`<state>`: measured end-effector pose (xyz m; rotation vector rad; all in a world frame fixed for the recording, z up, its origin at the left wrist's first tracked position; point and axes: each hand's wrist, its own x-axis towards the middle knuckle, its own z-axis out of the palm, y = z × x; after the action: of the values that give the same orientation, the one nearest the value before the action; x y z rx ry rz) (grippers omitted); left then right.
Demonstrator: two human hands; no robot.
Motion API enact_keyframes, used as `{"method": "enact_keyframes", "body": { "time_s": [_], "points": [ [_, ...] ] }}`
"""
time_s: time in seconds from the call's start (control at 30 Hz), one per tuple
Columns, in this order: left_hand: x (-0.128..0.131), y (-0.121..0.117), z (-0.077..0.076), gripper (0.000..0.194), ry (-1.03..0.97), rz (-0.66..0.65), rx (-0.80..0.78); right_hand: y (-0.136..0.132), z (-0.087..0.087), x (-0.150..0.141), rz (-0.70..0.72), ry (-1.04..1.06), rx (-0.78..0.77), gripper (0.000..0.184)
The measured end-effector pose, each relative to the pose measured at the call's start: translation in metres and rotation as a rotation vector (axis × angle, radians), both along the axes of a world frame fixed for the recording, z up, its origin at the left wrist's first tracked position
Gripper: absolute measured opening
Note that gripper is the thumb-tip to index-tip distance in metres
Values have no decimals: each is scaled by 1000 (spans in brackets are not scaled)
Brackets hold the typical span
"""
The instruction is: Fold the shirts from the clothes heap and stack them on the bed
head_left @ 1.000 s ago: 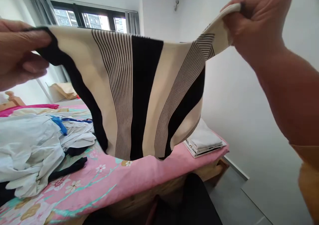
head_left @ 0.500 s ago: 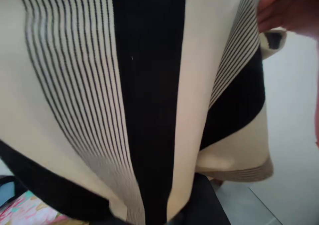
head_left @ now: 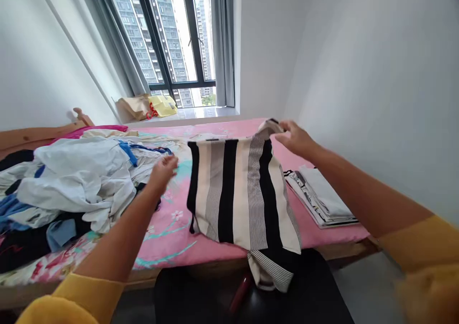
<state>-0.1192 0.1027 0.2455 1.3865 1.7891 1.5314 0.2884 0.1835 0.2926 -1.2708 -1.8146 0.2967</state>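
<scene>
A cream-and-black striped top (head_left: 242,190) is spread over the bed's front edge, and its lower end hangs down over a black seat (head_left: 315,286). My right hand (head_left: 296,140) pinches the raised upper right corner of the top between thumb and fingers. Just left of the top's upper left corner, my left hand (head_left: 165,171) hovers with loosely curled fingers. A gap separates it from the fabric, and nothing shows in it.
Loose clothes, mostly white and blue, form a large heap (head_left: 82,171) on the bed's left. Folded clothes (head_left: 322,197) lie stacked at the right on the pink bedsheet (head_left: 172,238). Paper bags (head_left: 138,106) rest on the windowsill (head_left: 201,113). A wall (head_left: 340,75) borders the right side.
The striped top, which filled the view close to the camera, is now down on the bed. My head view has risen to show the room. Both hands now show ahead.
</scene>
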Motion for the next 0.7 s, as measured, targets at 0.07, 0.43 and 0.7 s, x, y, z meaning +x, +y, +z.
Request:
{"method": "enact_keyframes", "body": {
  "time_s": [0.07,0.43,0.7],
  "points": [
    [7,-34,-51,49,89,-8,-163,-35,-53,17,45,-87,-141,43],
    [63,-157,-179,35,625,225,-669,-273,-292,46,-561,581,-593,62],
    [62,-155,-180,41,547,247,-685,-282,-302,22,-342,736,-915,55]
  ]
}}
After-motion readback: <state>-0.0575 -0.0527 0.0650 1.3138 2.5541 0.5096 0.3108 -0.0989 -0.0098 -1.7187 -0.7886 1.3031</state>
